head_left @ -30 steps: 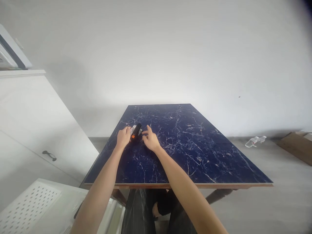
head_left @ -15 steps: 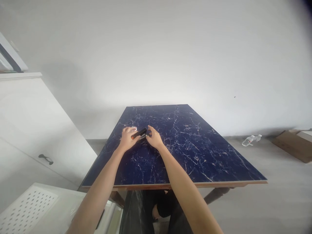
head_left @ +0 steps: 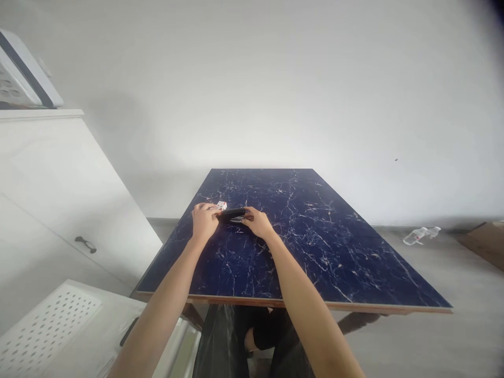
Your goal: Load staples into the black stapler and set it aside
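A black stapler (head_left: 233,212) with a silvery metal part along its near side lies across between my hands, low over the dark blue table (head_left: 315,252). My left hand (head_left: 204,221) is closed on its left end, thumb on the near side. The fingers of my right hand (head_left: 258,222) grip its right end. Just beyond my left fingertips is a small white box (head_left: 221,205) with red and dark marks. My fingers hide both ends of the stapler.
A white cabinet (head_left: 47,173) with a dark handle (head_left: 85,244) stands at the left. Nearer me is a white surface with a perforated panel (head_left: 59,320). Clear plastic bottles (head_left: 418,235) and a cardboard box (head_left: 486,242) lie on the floor at right. A wall rises behind the table.
The stapler has turned from slanting to nearly level across my view. My right fingers have closed onto its right end. The white box shows more fully, and the view has shifted slightly left.
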The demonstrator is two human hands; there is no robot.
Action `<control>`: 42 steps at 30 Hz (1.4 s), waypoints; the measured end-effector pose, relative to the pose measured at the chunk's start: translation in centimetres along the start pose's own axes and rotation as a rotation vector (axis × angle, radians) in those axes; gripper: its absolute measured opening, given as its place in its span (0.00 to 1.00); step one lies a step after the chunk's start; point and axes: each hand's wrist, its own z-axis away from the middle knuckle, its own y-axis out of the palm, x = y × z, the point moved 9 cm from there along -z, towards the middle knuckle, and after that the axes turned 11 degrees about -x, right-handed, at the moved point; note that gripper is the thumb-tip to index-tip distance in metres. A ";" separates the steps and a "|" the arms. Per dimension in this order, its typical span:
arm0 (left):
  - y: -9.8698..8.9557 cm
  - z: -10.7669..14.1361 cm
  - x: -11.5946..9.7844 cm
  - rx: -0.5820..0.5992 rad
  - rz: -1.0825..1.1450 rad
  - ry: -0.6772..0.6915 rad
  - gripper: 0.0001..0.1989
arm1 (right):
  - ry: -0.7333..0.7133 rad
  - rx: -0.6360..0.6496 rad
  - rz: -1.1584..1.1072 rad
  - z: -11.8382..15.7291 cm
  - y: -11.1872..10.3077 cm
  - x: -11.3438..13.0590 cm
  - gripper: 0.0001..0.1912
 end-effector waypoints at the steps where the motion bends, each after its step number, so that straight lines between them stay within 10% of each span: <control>1: -0.1 0.2 -0.1 0.001 -0.015 0.010 0.16 | 0.006 0.001 0.003 0.0 0.0 -0.1 0.27; 9: 0.1 1.5 -0.9 0.068 -0.033 0.112 0.20 | -0.006 -0.004 0.043 -0.3 -0.4 0.1 0.19; 18: -0.4 1.3 5.7 -0.080 0.026 -0.326 0.17 | -0.103 0.059 0.264 -0.2 -1.8 0.5 0.14; 30: -1.7 1.3 5.1 -0.263 0.562 -0.450 0.17 | -0.099 -0.051 0.288 -0.3 -4.0 1.7 0.07; 34: 0.1 1.3 2.8 -0.084 0.912 -0.532 0.19 | -0.038 -0.211 -0.066 -0.4 -4.7 2.6 0.11; 42: 2.3 2.3 0.0 0.286 1.287 -0.676 0.24 | 0.067 0.040 -0.512 0.1 -0.7 3.6 0.16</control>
